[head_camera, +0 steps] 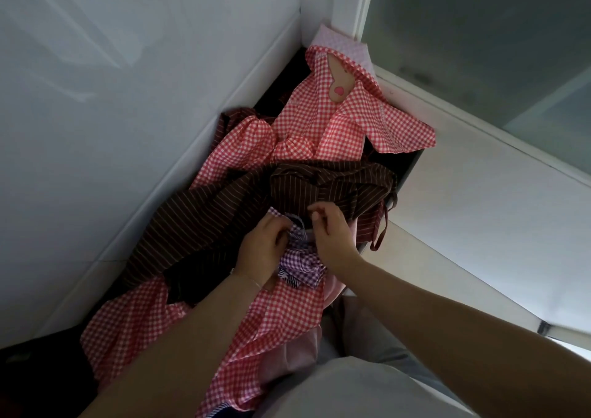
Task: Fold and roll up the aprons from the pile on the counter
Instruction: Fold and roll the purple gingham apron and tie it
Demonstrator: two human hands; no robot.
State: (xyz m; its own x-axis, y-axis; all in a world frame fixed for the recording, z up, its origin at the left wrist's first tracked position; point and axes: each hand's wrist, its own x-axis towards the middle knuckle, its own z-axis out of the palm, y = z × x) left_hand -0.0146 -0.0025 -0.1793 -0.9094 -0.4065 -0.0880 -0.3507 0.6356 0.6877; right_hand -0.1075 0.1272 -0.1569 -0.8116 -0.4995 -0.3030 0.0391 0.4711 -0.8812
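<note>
**Picking a purple apron out of the pile**

Sorting through the heap of aprons on the dark narrow counter (406,168), not yet folding or rolling anything. Left hand (260,248) curled on the crumpled purple-and-white checked cotton apron (302,265), seemingly gripping a bunch of it; right hand (331,229) just beside, fingers bent at the same cloth's upper edge, though a true pinch cannot be told. Purple apron lying near the pile's middle, directly below the rumpled brown apron with thin pale stripes (319,182) and partly tucked under it. Red-and-white gingham aprons (319,120) spread above the brown one toward the wall corner and again below the purple one.

Judged as the selecting step, very early in the task. Next move likely calls for drawing the purple cloth free of the brown one's folds and dangling ties, then finding bare counter to spread it flat.
</note>
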